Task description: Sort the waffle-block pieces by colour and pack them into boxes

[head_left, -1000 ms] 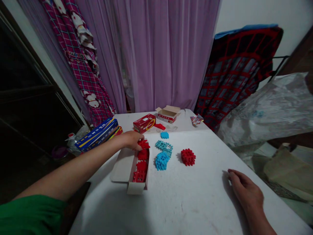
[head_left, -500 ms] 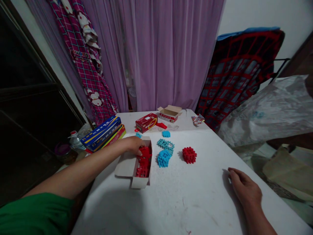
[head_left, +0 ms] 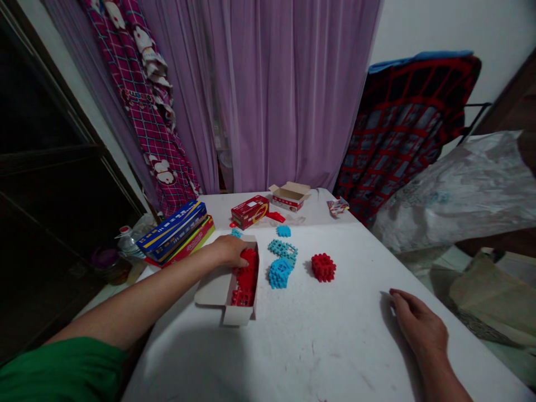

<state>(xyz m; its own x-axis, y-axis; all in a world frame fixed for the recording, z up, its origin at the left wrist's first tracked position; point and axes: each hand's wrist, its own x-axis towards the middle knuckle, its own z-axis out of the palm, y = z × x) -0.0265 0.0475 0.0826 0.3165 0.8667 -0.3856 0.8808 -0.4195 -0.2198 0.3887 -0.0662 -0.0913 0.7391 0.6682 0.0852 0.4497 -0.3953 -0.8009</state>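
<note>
My left hand (head_left: 229, 250) reaches into an open white-lined cardboard box (head_left: 213, 286), its fingers closed around red interlocking plastic pieces (head_left: 249, 262) at the box's far end. More red pieces lie in the near end; the fingertips are partly hidden. On the table to the right rests my right hand (head_left: 421, 326), fingers loosely bent with a gap by the thumb, holding nothing. Between the hands stand a stack of blue pieces (head_left: 280, 272) and a stack of red pieces (head_left: 323, 267). Teal pieces (head_left: 282, 247) lie behind the blue stack, and a light-blue piece (head_left: 283, 230) lies farther back.
A closed red box (head_left: 250, 211) and an open empty carton (head_left: 290, 196) are at the back of the white table (head_left: 293, 352). Blue and yellow-green boxes (head_left: 173, 231) are stacked at the left edge. A crumpled wrapper (head_left: 337, 207) lies at the back right.
The view shifts slightly. My left hand stays at the box's far end, and the red pieces under its fingers sit a little differently. My right hand has not moved noticeably.
</note>
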